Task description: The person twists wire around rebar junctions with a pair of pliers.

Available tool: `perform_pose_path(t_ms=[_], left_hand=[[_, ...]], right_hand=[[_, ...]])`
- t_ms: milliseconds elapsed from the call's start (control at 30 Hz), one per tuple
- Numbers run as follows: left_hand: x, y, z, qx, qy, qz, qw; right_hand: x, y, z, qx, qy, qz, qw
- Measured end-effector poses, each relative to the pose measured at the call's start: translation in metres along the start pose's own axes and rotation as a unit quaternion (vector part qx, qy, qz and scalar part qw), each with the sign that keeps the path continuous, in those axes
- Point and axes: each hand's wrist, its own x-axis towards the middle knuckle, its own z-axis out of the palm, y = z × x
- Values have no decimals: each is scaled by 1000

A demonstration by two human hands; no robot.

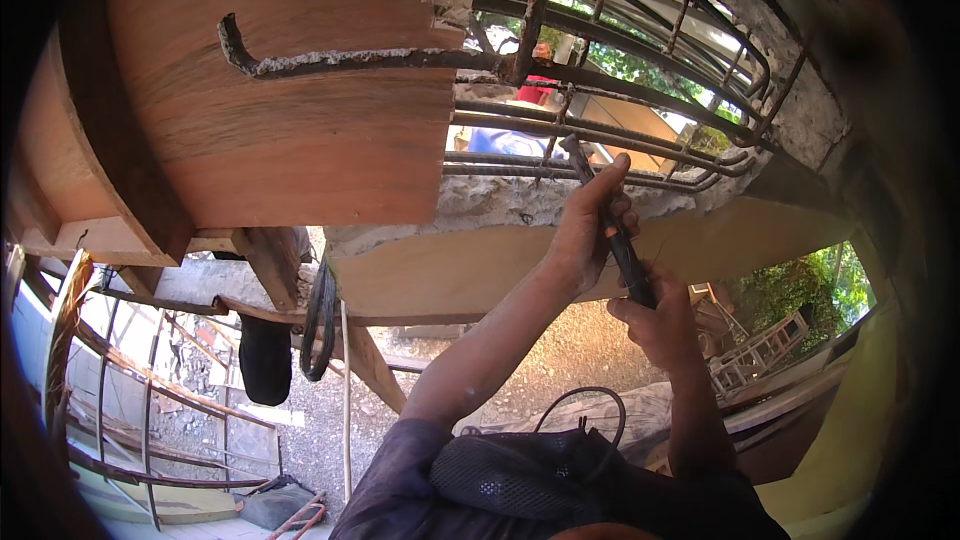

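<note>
My left hand (592, 232) is closed around the upper part of a long hand tool (629, 265) with a black handle, an orange band and a dark metal head. My right hand (658, 318) grips the lower end of that handle. The tool leans up and to the left, its head close to the lower steel reinforcing bars (640, 146). Whether the head touches a bar I cannot tell. Its exact kind is unclear. The bars run across a gap beside broken concrete (500, 202), crossed by thinner stirrups.
A large plywood panel (290, 140) fills the upper left, with a hooked bar (370, 61) crossing it. Timber framing (130, 249), a dark cable loop (319, 325) and a black cloth-like item (265, 360) lie below. Gravelly ground (545, 360) and a wooden ladder-like frame (760, 355) show far beneath.
</note>
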Motion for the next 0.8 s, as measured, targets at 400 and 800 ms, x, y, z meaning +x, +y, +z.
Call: perform_pose_path(t_ms=[400,800], left_hand=[[12,5,-15,0,-62,-45,997],[-3,5,-3,89,68,8,994]], right_hand=[[-4,5,-6,189,-136,151,961],[1,13,3,27,-52,87,994]])
